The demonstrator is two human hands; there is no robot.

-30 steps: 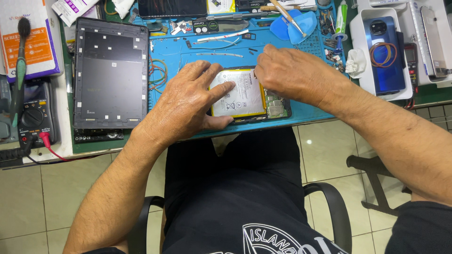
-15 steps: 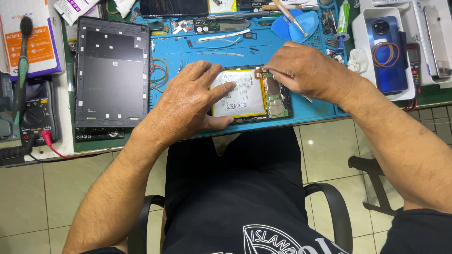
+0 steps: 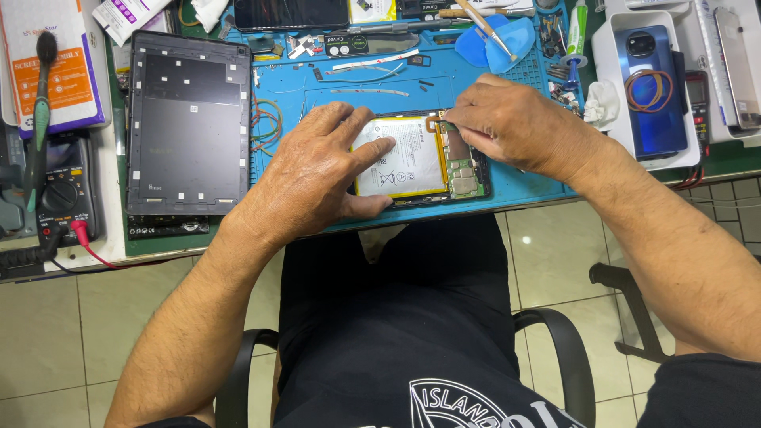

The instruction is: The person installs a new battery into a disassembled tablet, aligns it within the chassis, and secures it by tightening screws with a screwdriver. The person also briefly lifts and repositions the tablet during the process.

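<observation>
An opened tablet lies on the blue work mat (image 3: 357, 87) at the desk's front edge, with its white battery (image 3: 408, 162) and a green circuit board (image 3: 464, 174) exposed. My left hand (image 3: 313, 178) lies flat over the tablet's left half, fingers spread on the battery and thumb along the near edge, holding it down. My right hand (image 3: 515, 127) hovers over the top right corner with its fingertips bunched at an orange flex cable (image 3: 433, 123). Whatever those fingers pinch is hidden under the hand.
A dark tablet panel (image 3: 189, 127) lies left of the mat, beyond it a multimeter (image 3: 63, 190) and a brush (image 3: 40, 103). Rubber bands (image 3: 265, 127), small parts and blue picks (image 3: 495, 40) litter the mat. A blue phone (image 3: 650, 79) sits in a white tray at the right.
My right hand has slid left and down onto the tablet's top right corner. A thin metal tool that stuck out of it half a second ago no longer shows. The left hand has stayed put.
</observation>
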